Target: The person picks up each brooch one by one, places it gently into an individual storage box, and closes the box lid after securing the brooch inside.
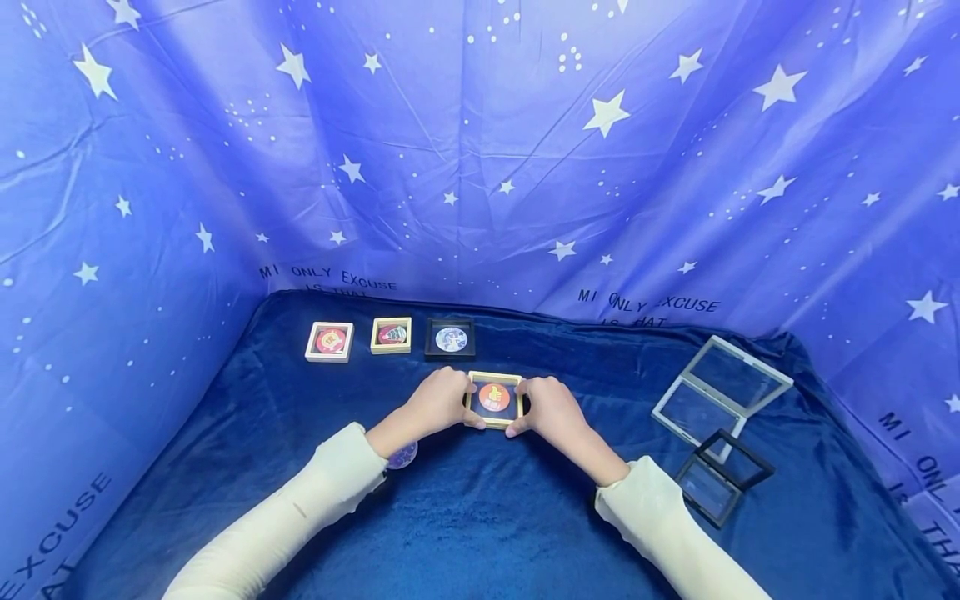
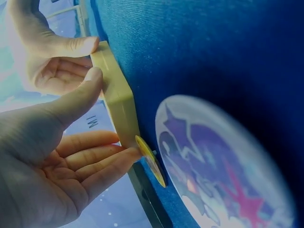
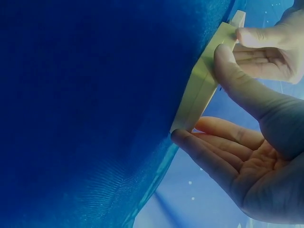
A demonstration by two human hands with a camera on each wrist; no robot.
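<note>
A pale yellow square display frame [image 1: 507,426] lies flat on the blue cloth, with an orange round badge [image 1: 494,397] showing a yellow thumbs-up inside it. My left hand [image 1: 441,402] grips its left side between thumb and fingers. On the opposite side my right hand [image 1: 553,408] holds it the same way. From the right wrist, the frame [image 3: 197,88] shows a thin seam along its edge. A purple round badge [image 1: 403,455] lies partly under my left wrist. In the left wrist view, a small yellow-rimmed badge [image 2: 151,161] is beside my left fingertips.
Along the back stand a pinkish-white frame [image 1: 309,347], a cream frame [image 1: 392,348] and a black frame [image 1: 450,357], each with a round badge inside. At right, a white frame [image 1: 733,402] and a smaller black frame [image 1: 723,477] lie unfolded. Starry curtains [image 1: 465,150] enclose the table.
</note>
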